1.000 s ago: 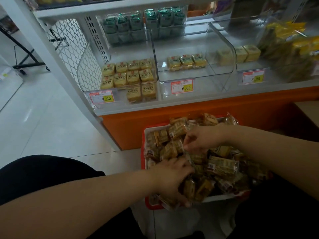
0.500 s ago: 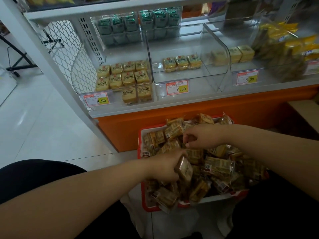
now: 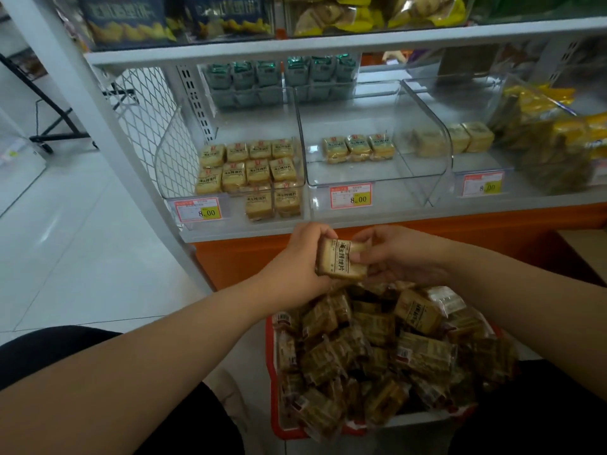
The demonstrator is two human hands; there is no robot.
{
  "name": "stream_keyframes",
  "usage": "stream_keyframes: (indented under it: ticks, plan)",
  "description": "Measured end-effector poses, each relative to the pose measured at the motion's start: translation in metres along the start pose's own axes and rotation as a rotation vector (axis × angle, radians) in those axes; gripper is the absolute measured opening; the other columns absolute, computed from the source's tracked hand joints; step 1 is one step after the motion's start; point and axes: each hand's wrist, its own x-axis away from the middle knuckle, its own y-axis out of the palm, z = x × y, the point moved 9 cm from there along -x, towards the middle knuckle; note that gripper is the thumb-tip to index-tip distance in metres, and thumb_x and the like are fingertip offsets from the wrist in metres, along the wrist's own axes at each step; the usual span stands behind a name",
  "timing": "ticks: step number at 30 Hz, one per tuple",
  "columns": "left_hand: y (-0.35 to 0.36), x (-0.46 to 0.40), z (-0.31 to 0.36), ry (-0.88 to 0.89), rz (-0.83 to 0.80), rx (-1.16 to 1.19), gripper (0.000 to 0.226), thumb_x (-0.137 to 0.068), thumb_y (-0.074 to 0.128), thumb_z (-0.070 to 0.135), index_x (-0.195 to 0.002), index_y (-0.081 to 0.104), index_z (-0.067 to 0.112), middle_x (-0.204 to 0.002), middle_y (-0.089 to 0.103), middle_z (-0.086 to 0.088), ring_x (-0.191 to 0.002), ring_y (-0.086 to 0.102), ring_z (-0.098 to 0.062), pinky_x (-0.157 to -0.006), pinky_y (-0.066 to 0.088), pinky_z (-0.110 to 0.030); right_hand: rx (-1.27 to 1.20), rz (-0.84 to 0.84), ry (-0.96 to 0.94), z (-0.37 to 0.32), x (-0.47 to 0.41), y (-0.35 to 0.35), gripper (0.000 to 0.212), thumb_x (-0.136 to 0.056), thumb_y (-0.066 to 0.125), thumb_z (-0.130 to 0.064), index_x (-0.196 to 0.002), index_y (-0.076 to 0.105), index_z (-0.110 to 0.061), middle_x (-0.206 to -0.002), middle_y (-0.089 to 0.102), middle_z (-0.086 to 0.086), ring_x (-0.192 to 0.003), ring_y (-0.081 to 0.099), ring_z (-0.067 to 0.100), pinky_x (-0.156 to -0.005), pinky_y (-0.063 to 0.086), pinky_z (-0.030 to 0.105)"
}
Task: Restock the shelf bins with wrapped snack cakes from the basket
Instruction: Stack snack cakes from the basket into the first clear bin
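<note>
Left hand [image 3: 297, 257] and right hand [image 3: 399, 254] both pinch one wrapped cake [image 3: 341, 262], held above the far end of the red basket [image 3: 274, 382], which is heaped with cakes. Left shelf bin [image 3: 230, 192] part-filled; middle bin [image 3: 377, 172] holds three.

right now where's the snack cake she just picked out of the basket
In the head view the snack cake is at centre, held between the left hand and right hand, above the basket and below the shelf's middle bin.
</note>
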Motion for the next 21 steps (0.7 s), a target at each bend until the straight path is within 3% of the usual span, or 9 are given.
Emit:
stream_keyframes:
  ticks: [4, 7, 11, 14, 17, 19, 21]
  plan:
    - [-0.035, -0.004, 0.016, 0.054, 0.012, -0.309, 0.066, -0.075, 0.072, 0.060, -0.128, 0.044, 0.032, -0.134, 0.038, 0.012, -0.123, 0.036, -0.005, -0.093, 0.036, -0.021, 0.088, 0.173, -0.185, -0.035, 0.000, -0.010, 0.040, -0.070, 0.080, -0.019, -0.101, 0.057, -0.008, -0.080, 0.075, 0.003, -0.073, 0.072, 0.016, -0.059, 0.057, 0.024]
    - [-0.063, -0.012, 0.028, 0.036, 0.072, -0.208, 0.056, -0.085, 0.068, 0.049, -0.134, 0.052, 0.027, -0.130, 0.056, 0.010, -0.121, 0.050, -0.008, -0.103, 0.044, -0.035, 0.261, 0.244, -0.308, -0.061, 0.004, -0.006, 0.033, -0.077, 0.080, -0.021, -0.104, 0.061, -0.015, -0.084, 0.076, 0.000, -0.078, 0.073, 0.015, -0.065, 0.057, 0.025]
    - [-0.080, -0.026, 0.033, -0.004, 0.027, -0.153, 0.061, -0.086, 0.076, 0.023, -0.141, 0.050, 0.024, -0.099, 0.059, 0.023, -0.091, 0.061, 0.003, -0.084, 0.054, -0.026, 0.310, 0.303, -0.433, -0.086, 0.005, 0.004, 0.032, -0.076, 0.081, -0.027, -0.102, 0.063, -0.021, -0.089, 0.075, -0.001, -0.082, 0.073, 0.015, -0.075, 0.058, 0.031]
    - [-0.094, -0.035, 0.026, -0.066, -0.039, -0.035, 0.060, -0.086, 0.075, 0.025, -0.141, 0.049, 0.025, -0.107, 0.062, 0.017, -0.091, 0.061, 0.004, -0.073, 0.053, -0.017, 0.244, 0.332, -0.489, -0.101, 0.001, 0.006, 0.028, -0.078, 0.079, -0.023, -0.100, 0.063, -0.020, -0.091, 0.075, 0.002, -0.083, 0.073, 0.016, -0.075, 0.059, 0.031]
    - [-0.105, -0.043, 0.017, -0.099, -0.071, 0.048, 0.043, -0.087, 0.072, 0.019, -0.128, 0.060, 0.025, -0.107, 0.070, 0.008, -0.088, 0.068, 0.001, -0.069, 0.054, -0.015, 0.159, 0.322, -0.512, -0.112, -0.008, 0.006, 0.023, -0.082, 0.075, -0.017, -0.101, 0.062, -0.017, -0.091, 0.076, 0.002, -0.085, 0.073, 0.017, -0.073, 0.059, 0.027]
    - [-0.131, -0.051, 0.007, -0.116, 0.020, 0.077, 0.036, -0.086, 0.072, 0.014, -0.118, 0.063, 0.030, -0.101, 0.072, 0.008, -0.085, 0.071, -0.001, -0.066, 0.056, -0.016, 0.149, 0.346, -0.510, -0.118, -0.011, -0.003, 0.024, -0.084, 0.074, -0.021, -0.105, 0.062, -0.021, -0.097, 0.075, 0.001, -0.092, 0.071, 0.016, -0.079, 0.058, 0.030]
    - [-0.173, -0.055, -0.016, -0.194, 0.207, 0.097, 0.037, -0.087, 0.072, 0.014, -0.122, 0.063, 0.022, -0.094, 0.071, 0.009, -0.079, 0.072, -0.003, -0.062, 0.055, -0.016, 0.179, 0.395, -0.516, -0.123, -0.011, -0.019, 0.021, -0.085, 0.073, -0.026, -0.104, 0.062, -0.027, -0.104, 0.073, -0.002, -0.094, 0.070, 0.014, -0.082, 0.055, 0.031]
